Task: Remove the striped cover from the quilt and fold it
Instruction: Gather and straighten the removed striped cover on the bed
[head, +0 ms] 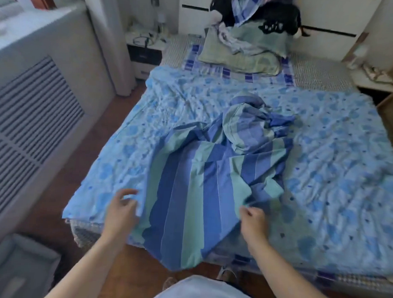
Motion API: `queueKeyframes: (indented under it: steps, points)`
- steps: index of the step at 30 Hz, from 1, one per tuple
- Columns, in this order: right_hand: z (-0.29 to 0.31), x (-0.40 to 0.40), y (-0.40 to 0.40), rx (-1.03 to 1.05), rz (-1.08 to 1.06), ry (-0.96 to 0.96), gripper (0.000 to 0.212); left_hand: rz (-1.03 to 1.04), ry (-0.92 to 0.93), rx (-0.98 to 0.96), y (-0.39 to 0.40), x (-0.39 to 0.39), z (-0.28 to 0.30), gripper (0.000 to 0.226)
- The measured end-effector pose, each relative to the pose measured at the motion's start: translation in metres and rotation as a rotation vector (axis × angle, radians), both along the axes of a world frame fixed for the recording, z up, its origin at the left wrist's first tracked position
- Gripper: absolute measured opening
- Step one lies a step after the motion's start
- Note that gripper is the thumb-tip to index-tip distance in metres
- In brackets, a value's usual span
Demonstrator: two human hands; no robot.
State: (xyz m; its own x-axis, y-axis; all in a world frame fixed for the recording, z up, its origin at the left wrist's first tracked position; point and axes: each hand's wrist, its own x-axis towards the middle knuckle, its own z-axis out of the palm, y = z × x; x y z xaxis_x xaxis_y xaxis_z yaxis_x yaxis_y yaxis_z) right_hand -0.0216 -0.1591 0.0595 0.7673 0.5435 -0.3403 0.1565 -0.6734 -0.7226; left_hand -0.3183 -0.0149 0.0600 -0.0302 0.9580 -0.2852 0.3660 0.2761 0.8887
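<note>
The striped cover (203,171), in blue and teal bands, lies crumpled on the light-blue flowered quilt (325,142) spread over the bed. Its near end hangs over the foot of the bed, and its far end is bunched up near the bed's middle. My left hand (122,211) hovers at the cover's left edge with fingers loosely spread, holding nothing. My right hand (253,220) pinches a fold of the striped cover at its right side near the foot of the bed.
A green pillow (243,54) and piled bedding and clothes (256,17) sit at the headboard. A nightstand (145,51) stands at the bed's far left, a radiator cover (29,111) along the left wall, and a grey bin (20,267) on the floor near left.
</note>
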Motion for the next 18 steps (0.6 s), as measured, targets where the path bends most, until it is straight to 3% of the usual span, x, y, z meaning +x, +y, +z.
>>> queueKeyframes:
  steps: [2,3,5,7,9,11,14,15,18]
  points:
    - [0.026,-0.033,0.019,0.11,0.187,-0.007,0.044,-0.61,0.162,0.136,-0.025,0.053,0.014,0.036]
    - [0.037,-0.044,0.026,0.168,0.228,-0.001,0.042,-0.849,0.287,0.201,-0.038,0.079,0.018,0.047]
    - [0.057,-0.057,0.037,0.262,0.26,-0.006,0.038,-1.047,0.523,0.345,-0.06,0.12,0.025,0.07]
    - [0.071,-0.059,0.041,0.325,0.315,0.014,0.036,-0.901,0.545,0.368,-0.062,0.144,0.036,0.048]
    - [0.07,-0.052,0.042,0.396,0.283,0.164,0.034,-0.687,0.456,0.26,-0.05,0.146,0.048,0.034]
    - [0.054,-0.032,0.047,0.437,0.078,0.38,0.032,-0.629,0.466,0.271,-0.032,0.134,0.065,0.044]
    - [0.023,0.004,0.069,0.437,-0.341,0.932,0.009,-0.698,0.52,0.316,-0.014,0.118,0.097,0.064]
    - [0.01,0.021,0.078,0.395,-0.377,0.933,0.01,-0.715,0.55,0.321,-0.011,0.114,0.107,0.067]
    - [-0.011,0.071,0.107,0.177,-0.273,0.608,0.017,-0.674,0.598,0.32,-0.01,0.108,0.133,0.072]
